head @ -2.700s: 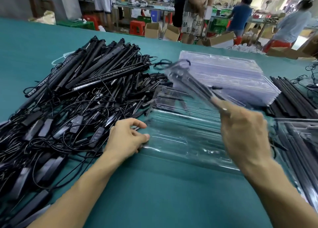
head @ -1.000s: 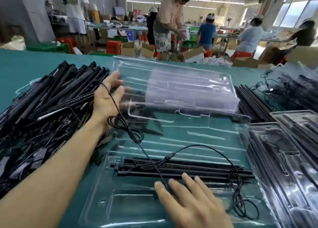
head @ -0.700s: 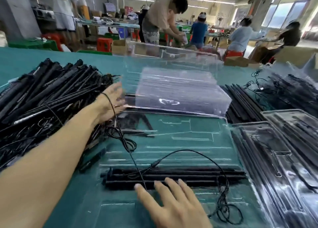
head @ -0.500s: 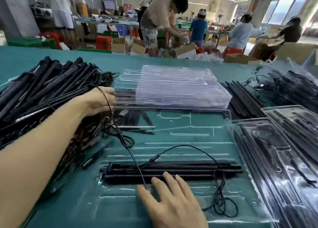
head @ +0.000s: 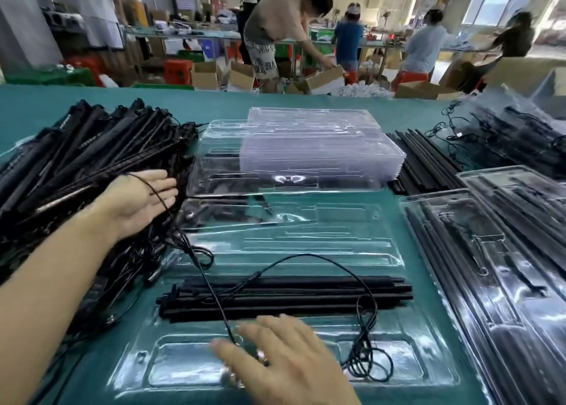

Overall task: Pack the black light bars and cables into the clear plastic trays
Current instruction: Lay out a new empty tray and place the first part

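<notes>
Green table (head: pixel 183 101): a pile of black bars (head: pixel 92 153) on the left, the left hand (head: pixel 144 199) flat open beside it — a thin cable (head: pixel 162 204) over its palm. Bars (head: pixel 306 297) lie in the middle tray (head: pixel 190 371); the right hand (head: pixel 284 361) is spread flat over it. Workers (head: pixel 275 28) stand behind.

Bright overhead light, blurred edges

black light bars (head: pixel 284 294), black cable (head: pixel 361 306), clear trays (head: pixel 306 147), teal table (head: pixel 214 101)
</notes>
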